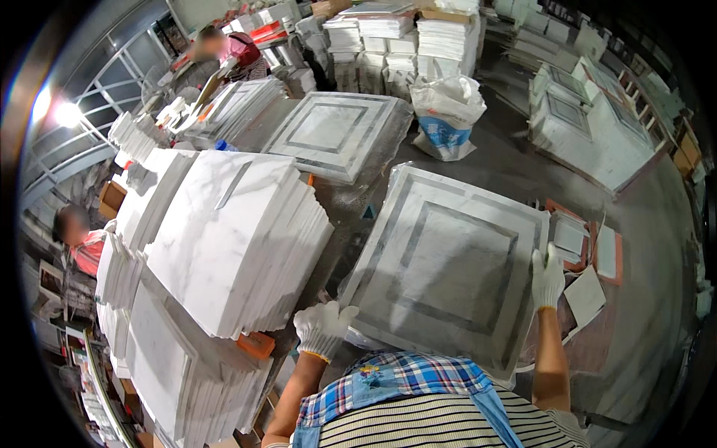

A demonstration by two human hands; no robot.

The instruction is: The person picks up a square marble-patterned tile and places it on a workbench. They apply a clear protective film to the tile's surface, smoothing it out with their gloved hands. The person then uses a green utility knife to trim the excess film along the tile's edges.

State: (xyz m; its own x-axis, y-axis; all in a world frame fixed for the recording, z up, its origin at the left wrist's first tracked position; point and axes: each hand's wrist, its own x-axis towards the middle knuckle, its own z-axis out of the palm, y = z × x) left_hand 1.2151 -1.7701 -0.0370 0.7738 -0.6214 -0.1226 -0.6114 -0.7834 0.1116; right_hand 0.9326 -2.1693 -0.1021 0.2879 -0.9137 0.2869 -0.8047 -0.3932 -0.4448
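Observation:
Both my hands wear white knit gloves. In front of me lies a square white marble panel (455,257) with grey inlaid bands forming a frame within a frame. My left hand (324,330) is at the panel's near left corner, its fingers short in view and somewhat apart. Against the right edge rests my right hand (548,279), fingers stretched out and pointing away from me. Neither hand is visibly wrapped round anything. Clear plastic film (361,340) shows beneath the panel's left edge.
Stacked white marble slabs (224,194) stand to my left. Beyond is another inlaid panel (336,131), with a white and blue sack (447,116) to its right. Small tiles and orange-brown pieces (573,237) lie at right. Two people are at the left and far left.

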